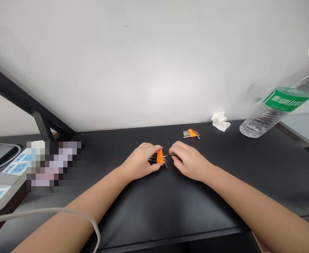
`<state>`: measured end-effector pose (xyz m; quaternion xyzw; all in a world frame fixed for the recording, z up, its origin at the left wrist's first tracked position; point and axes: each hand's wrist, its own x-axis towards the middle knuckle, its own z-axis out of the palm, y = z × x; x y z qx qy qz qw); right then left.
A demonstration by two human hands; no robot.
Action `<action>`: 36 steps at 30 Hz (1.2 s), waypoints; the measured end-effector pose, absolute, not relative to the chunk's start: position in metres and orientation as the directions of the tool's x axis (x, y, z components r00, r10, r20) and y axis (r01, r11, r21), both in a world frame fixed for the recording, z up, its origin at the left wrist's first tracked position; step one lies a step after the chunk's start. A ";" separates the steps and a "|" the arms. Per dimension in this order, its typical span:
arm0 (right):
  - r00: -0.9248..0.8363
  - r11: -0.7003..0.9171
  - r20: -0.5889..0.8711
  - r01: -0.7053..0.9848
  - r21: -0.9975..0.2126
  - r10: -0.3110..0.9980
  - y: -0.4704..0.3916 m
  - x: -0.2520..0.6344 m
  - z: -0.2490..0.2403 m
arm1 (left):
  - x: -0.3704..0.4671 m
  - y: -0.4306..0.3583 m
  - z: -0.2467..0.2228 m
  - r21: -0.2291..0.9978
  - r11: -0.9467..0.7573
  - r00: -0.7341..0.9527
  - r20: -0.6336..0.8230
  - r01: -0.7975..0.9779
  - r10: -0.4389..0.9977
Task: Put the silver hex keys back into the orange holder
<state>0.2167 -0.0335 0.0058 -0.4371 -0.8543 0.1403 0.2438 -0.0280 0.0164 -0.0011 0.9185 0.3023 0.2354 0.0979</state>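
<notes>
In the middle of the head view, my left hand (pixel 141 160) is closed around an orange hex key holder (pixel 160 156), gripping it between thumb and fingers. Several metal hex keys run through the holder, their bent ends (pixel 165 163) sticking out on its right side. Just to the right, my right hand (pixel 187 160) pinches a dark metal hex key (pixel 172 154); its tip points toward the holder. Whether that key touches the holder I cannot tell. Behind my right hand lies a second orange holder (pixel 192 133) with several hex keys in it.
A black padded surface (pixel 154 211) meets a white wall. Crumpled tissue (pixel 220 121) and a tall plastic bottle with a green label (pixel 287 99) are at the back right. Power strips (pixel 19 167), a blurred-out item (pixel 57 167) and a white cable (pixel 54 210) are on the left.
</notes>
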 end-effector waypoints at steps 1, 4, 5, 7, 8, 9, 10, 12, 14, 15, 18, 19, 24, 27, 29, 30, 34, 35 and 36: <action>-0.493 0.559 0.265 0.732 -0.390 0.829 -0.031 0.221 0.006 | -0.029 0.017 -0.001 0.324 -0.786 0.698 0.362 0.527 0.618; -0.492 0.510 0.138 0.833 -0.213 0.860 -0.026 0.231 0.006 | -0.031 0.020 -0.001 0.359 -0.743 0.683 0.302 0.564 0.665; -0.486 0.496 0.100 0.850 -0.178 0.868 -0.026 0.232 0.006 | -0.031 0.021 -0.001 0.375 -0.729 0.679 0.282 0.572 0.678; -0.470 0.471 0.047 0.872 -0.133 0.882 -0.027 0.231 0.009 | -0.031 0.021 0.000 0.395 -0.707 0.671 0.252 0.586 0.697; -0.458 0.458 0.032 0.880 -0.123 0.889 -0.028 0.229 0.010 | -0.031 0.022 0.000 0.398 -0.701 0.669 0.242 0.592 0.703; -0.444 0.443 0.020 0.888 -0.124 0.896 -0.029 0.227 0.012 | -0.031 0.022 0.000 0.400 -0.697 0.668 0.235 0.595 0.706; -0.428 0.426 0.009 0.895 -0.134 0.903 -0.031 0.225 0.013 | -0.031 0.022 0.000 0.401 -0.695 0.668 0.230 0.597 0.707; -0.393 0.384 -0.014 0.906 -0.177 0.920 -0.033 0.223 0.016 | -0.030 0.022 0.000 0.403 -0.697 0.673 0.226 0.593 0.704; -0.362 0.347 -0.022 0.910 -0.228 0.932 -0.035 0.223 0.018 | -0.030 0.021 -0.001 0.397 -0.707 0.682 0.231 0.585 0.694; -0.358 0.343 -0.008 0.902 -0.260 0.934 -0.035 0.223 0.018 | -0.030 0.021 -0.001 0.390 -0.715 0.688 0.237 0.580 0.686; -0.396 0.415 0.132 0.823 -0.387 0.909 -0.035 0.225 0.016 | -0.030 0.020 -0.001 0.369 -0.741 0.700 0.266 0.561 0.662; -0.420 0.462 0.195 0.780 -0.421 0.886 -0.035 0.225 0.015 | -0.029 0.020 -0.001 0.366 -0.748 0.703 0.277 0.553 0.655; -0.485 0.611 0.373 0.668 -0.426 0.791 -0.036 0.224 0.010 | -0.029 0.019 -0.001 0.358 -0.779 0.719 0.315 0.514 0.619; -0.505 0.616 0.355 0.686 -0.388 0.787 -0.036 0.223 0.008 | -0.028 0.018 -0.002 0.343 -0.796 0.732 0.324 0.499 0.599; -0.524 0.619 0.334 0.705 -0.346 0.784 -0.036 0.223 0.008 | -0.027 0.017 -0.002 0.327 -0.813 0.744 0.339 0.481 0.576; -0.532 0.620 0.327 0.719 -0.314 0.782 -0.037 0.222 0.008 | -0.027 0.017 -0.002 0.316 -0.824 0.748 0.352 0.470 0.562; -0.540 0.611 0.318 0.767 -0.194 0.779 -0.044 0.217 0.015 | -0.023 0.017 -0.002 0.262 -0.859 0.749 0.422 0.439 0.511; -0.539 0.612 0.321 0.766 -0.199 0.779 -0.046 0.215 0.017 | -0.022 0.017 -0.001 0.253 -0.863 0.749 0.428 0.438 0.506; -0.538 0.617 0.327 0.753 -0.226 0.777 -0.048 0.213 0.019 | -0.021 0.016 -0.001 0.248 -0.862 0.750 0.425 0.441 0.507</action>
